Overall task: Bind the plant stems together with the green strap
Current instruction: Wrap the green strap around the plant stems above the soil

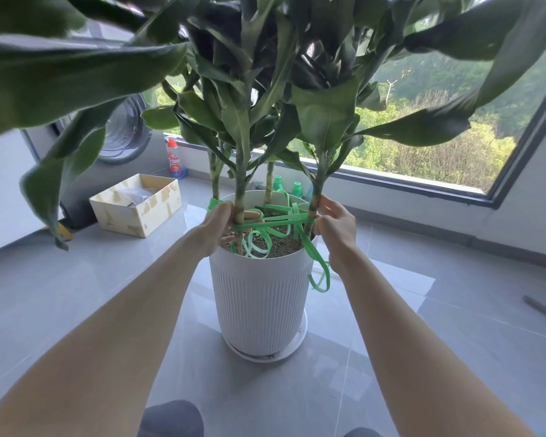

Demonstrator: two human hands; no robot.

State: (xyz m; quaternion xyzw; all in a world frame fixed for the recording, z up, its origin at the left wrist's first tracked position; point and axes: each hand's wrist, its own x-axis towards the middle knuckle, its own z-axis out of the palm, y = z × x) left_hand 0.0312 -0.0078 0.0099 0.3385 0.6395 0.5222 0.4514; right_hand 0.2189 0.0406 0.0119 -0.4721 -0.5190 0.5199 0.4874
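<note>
Where green strap loops, 4 stems and soil in white pot

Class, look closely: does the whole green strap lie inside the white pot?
No, a loop of the green strap hangs outside the white pot over its rim, below the right hand.

Fingers of the left hand curl behind a stem; bottle label unreadable.

Both bare arms reach forward; the left hand curls around a stem, the right hand pinches the strap.
</note>
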